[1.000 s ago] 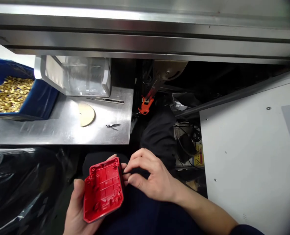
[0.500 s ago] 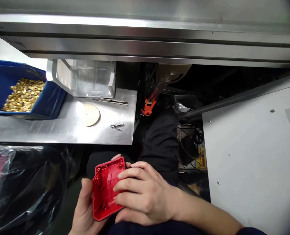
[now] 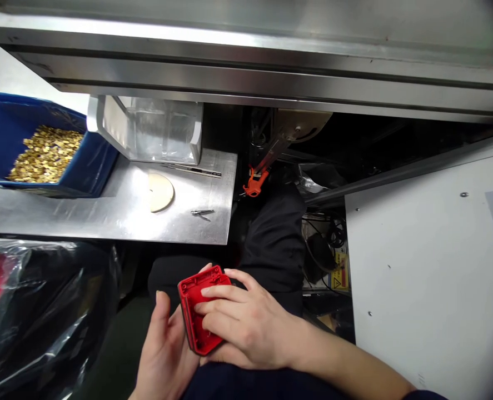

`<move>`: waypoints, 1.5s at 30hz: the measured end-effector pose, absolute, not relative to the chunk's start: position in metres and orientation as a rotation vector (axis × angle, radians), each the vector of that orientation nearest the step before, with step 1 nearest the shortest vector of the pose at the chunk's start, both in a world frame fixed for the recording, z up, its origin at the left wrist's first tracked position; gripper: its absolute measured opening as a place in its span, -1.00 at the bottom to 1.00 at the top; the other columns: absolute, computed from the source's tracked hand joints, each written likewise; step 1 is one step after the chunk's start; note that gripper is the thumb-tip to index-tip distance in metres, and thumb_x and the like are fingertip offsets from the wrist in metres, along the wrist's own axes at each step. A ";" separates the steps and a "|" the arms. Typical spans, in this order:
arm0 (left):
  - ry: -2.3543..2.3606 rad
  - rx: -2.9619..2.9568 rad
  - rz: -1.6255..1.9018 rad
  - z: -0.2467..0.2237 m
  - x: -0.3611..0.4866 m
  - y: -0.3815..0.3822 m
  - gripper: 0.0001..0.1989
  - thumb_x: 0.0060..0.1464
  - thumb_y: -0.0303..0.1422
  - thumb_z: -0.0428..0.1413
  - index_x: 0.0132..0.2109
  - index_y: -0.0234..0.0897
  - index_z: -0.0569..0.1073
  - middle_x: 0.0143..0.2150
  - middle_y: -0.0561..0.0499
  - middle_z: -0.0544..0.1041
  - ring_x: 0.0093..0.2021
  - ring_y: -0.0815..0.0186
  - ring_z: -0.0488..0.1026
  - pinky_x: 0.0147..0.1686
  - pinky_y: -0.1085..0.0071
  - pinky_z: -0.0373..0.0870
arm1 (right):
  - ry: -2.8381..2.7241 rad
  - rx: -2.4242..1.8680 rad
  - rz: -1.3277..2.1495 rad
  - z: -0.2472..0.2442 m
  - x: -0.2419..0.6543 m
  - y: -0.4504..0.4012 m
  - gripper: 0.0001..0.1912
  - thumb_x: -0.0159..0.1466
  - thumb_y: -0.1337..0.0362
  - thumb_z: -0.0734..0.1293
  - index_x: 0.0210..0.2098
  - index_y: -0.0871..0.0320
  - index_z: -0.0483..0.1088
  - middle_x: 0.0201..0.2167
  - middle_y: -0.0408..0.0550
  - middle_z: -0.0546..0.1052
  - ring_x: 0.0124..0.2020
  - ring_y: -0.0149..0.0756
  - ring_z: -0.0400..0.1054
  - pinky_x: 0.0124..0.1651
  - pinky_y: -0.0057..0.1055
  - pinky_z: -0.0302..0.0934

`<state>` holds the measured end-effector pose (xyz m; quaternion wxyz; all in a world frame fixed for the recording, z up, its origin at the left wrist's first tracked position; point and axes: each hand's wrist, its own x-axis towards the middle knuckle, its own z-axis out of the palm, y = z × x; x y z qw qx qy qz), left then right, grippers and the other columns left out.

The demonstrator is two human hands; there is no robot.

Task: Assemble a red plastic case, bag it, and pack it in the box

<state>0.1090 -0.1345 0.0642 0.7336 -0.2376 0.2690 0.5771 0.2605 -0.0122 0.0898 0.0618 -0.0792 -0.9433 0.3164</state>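
A red plastic housing shell [image 3: 197,295] with a dark rim is held over my lap, its hollow side facing up. Posts and ribs line the inside. My right hand [image 3: 250,325] grips its right side, fingers reaching into the hollow and the thumb low at the near edge. From the left, my left hand [image 3: 169,344] cradles the shell underneath; its thumb stands away from the rim, and most of its fingers are hidden behind the shell.
A metal bench [image 3: 104,222] at left carries a blue bin [image 3: 100,161] of small brass parts [image 3: 48,155], a clear bin [image 3: 163,133], a round tan disc [image 3: 160,193] and nail clippers [image 3: 202,212]. Black plastic bagging [image 3: 50,328] lies left, a white panel [image 3: 417,266] right.
The shell has turned in my hands and shifted slightly right. My left thumb has come off its edge, while the right fingers stay inside the hollow. The view has shifted slightly.
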 end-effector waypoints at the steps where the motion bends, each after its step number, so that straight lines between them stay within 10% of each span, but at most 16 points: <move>1: 0.637 -0.543 1.269 0.067 0.109 -0.132 -0.30 0.29 0.17 -0.06 0.36 -0.14 0.40 0.26 -0.19 0.55 0.39 -0.12 0.31 0.41 -0.06 0.14 | -2.828 -0.268 0.997 0.088 0.262 -0.013 -0.69 0.45 0.02 0.32 -0.02 0.12 0.40 0.14 -0.11 0.57 0.38 -0.30 0.18 0.56 -0.12 -0.28; 11: 1.109 -0.465 1.310 0.087 0.122 -0.113 -0.30 0.26 0.11 0.07 0.45 0.05 0.21 0.42 0.03 0.38 0.49 0.04 0.11 0.50 0.14 -0.06 | -2.786 -0.389 1.080 0.082 0.272 -0.018 -0.78 0.43 0.11 0.37 -0.05 0.09 0.39 -0.03 -0.12 0.62 0.26 -0.25 0.31 0.51 -0.11 -0.26; 33: 1.347 -0.301 1.193 0.081 0.108 -0.105 -0.34 0.08 -0.08 0.32 0.28 -0.14 0.41 0.04 -0.08 0.66 0.04 -0.01 0.59 -0.13 0.31 0.57 | -2.452 -0.681 1.680 0.088 0.275 -0.005 -0.62 0.30 -0.05 0.47 -0.14 0.10 0.42 -0.18 -0.12 0.60 -0.05 -0.25 0.48 0.14 -0.30 0.21; 39: 1.276 -0.407 1.189 0.074 0.107 -0.105 -0.42 0.10 -0.07 0.32 0.19 -0.24 0.50 -0.03 -0.09 0.70 0.02 0.03 0.62 -0.01 0.27 0.57 | -2.411 -0.729 1.736 0.086 0.276 0.004 -0.90 0.37 0.28 0.42 -0.12 0.11 0.50 -0.14 -0.12 0.64 -0.06 -0.30 0.49 0.14 -0.34 0.23; 45: 1.298 -0.257 1.166 0.073 0.111 -0.100 -0.41 0.18 0.03 0.21 0.24 -0.16 0.46 0.14 -0.13 0.63 0.23 -0.05 0.49 0.19 0.14 0.45 | -2.116 -0.969 1.972 0.082 0.278 0.006 -0.85 0.38 0.18 0.42 -0.17 0.10 0.59 -0.23 -0.15 0.65 -0.20 -0.32 0.49 -0.04 -0.41 0.30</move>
